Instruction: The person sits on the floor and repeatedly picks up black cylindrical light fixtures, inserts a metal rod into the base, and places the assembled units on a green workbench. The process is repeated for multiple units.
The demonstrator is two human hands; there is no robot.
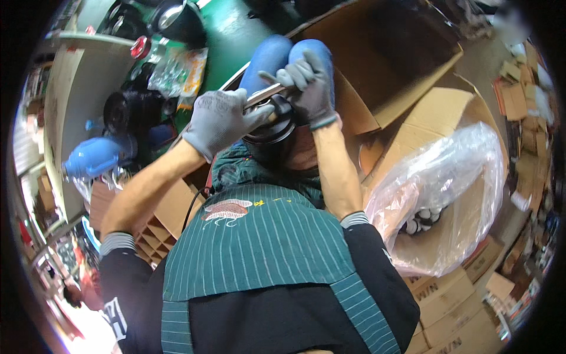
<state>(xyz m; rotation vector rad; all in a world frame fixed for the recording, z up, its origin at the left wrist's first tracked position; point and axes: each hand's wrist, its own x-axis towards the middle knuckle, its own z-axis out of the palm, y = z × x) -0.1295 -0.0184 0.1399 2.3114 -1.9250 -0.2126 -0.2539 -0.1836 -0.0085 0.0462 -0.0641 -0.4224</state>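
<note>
My left hand (pixel 221 121), in a grey work glove, is closed around the left end of a silver metal bar (pixel 264 95). Its thumb stretches over a black round part (pixel 268 137) just below the bar, above my lap. My right hand (pixel 309 91), gloved the same way, has its fingers curled at the bar's right end, with one finger raised. Whether the bar and the round part are joined is hidden by my hands. Blue trouser legs (pixel 268 56) lie behind them.
At right, a cardboard box lined with a clear plastic bag (pixel 436 177) holds several small black-and-white parts (pixel 423 220). A large open carton (pixel 407 100) stands beyond. Left are a blue object (pixel 94 156), a clear-and-orange plastic package (pixel 191 76) and a divided cardboard insert (pixel 154 239).
</note>
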